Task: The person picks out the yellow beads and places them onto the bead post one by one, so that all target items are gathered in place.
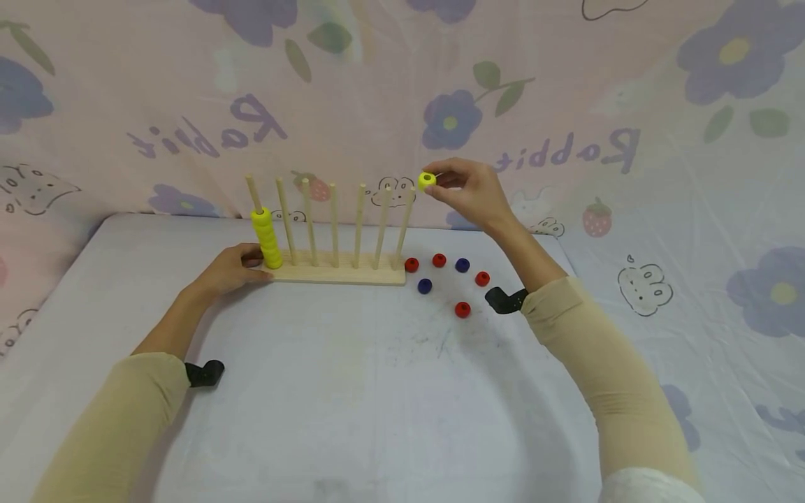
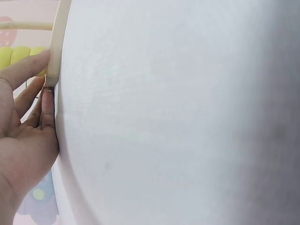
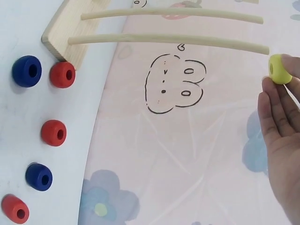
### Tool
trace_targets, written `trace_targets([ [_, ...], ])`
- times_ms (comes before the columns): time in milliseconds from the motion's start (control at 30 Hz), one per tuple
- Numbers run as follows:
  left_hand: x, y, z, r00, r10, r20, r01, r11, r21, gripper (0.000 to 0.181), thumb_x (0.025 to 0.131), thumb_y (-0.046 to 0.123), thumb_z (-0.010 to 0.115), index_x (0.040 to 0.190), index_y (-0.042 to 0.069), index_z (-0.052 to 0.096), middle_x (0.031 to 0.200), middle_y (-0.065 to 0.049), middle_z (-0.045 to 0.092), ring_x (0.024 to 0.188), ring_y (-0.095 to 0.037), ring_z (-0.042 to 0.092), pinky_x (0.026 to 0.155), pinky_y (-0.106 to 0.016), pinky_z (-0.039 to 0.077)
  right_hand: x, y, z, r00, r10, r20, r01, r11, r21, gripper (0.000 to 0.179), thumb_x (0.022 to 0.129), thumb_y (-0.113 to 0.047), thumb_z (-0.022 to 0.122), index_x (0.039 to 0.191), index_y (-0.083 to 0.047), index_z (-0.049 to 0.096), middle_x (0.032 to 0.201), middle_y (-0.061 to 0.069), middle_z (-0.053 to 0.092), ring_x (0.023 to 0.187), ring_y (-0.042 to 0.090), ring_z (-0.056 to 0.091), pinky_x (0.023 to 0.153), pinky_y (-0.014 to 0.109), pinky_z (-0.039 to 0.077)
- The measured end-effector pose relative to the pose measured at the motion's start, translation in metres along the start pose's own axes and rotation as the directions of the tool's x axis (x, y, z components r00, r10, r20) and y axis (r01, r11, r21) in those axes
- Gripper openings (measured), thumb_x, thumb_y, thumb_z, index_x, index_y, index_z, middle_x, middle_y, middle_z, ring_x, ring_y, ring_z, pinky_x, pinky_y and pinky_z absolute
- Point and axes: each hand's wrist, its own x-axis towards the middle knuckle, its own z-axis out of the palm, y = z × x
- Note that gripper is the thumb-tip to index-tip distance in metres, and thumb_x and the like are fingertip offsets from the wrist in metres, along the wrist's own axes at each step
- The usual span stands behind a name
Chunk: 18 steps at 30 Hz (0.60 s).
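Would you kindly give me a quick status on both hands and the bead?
Right hand pinches yellow bead by the rightmost peg's tip. Left hand steadies the wooden base. Nothing blocking.

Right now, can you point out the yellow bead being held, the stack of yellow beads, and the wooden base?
yellow bead [image 1: 427,181], head view, on its front face beside the hole.
stack of yellow beads [image 1: 267,239], head view, mid-stack on the leftmost peg.
wooden base [image 1: 342,276], head view, on its front edge.
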Motion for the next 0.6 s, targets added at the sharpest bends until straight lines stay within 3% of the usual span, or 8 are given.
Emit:
trace_targets([
  [167,0.0,0.001,0.0,1.0,0.003,0.003,-0.003,1.0,-0.001,0.083,0.089,0.017,0.076,0.151,-0.009,0.027,0.151,-0.029,0.036,0.137,-0.043,0.038,0.117,-0.053,0.03,0.007,-0.003,0.005,0.999,-0.035,-0.003,0.035,0.999,0.036,0.027,0.087,-0.006,0.076,0.114,-0.002,0.072,0.108,0.01,0.072,0.09,0.018,0.068,0.087,0.028,0.058],
  [333,0.0,0.002,0.0,1.0,0.007,0.011,-0.007,1.0,-0.01,0.084,0.088,0.016,0.076,0.151,-0.01,0.026,0.151,-0.03,0.035,0.138,-0.044,0.037,0.117,-0.054,0.029,0.014,-0.011,0.015,1.0,-0.015,-0.001,0.016,0.999,0.041,0.028,0.088,-0.001,0.073,0.115,0.002,0.07,0.111,0.014,0.071,0.093,0.022,0.069,0.087,0.027,0.057],
  [600,-0.001,0.003,0.0,1.0,0.009,0.017,-0.009,1.0,0.005,0.084,0.089,0.016,0.075,0.151,-0.011,0.024,0.152,-0.031,0.033,0.138,-0.045,0.036,0.117,-0.054,0.029,0.027,-0.021,0.03,0.999,-0.042,0.025,0.04,0.996,0.08,0.029,0.087,-0.007,0.077,0.115,-0.002,0.072,0.108,0.01,0.073,0.091,0.018,0.07,0.085,0.027,0.058],
])
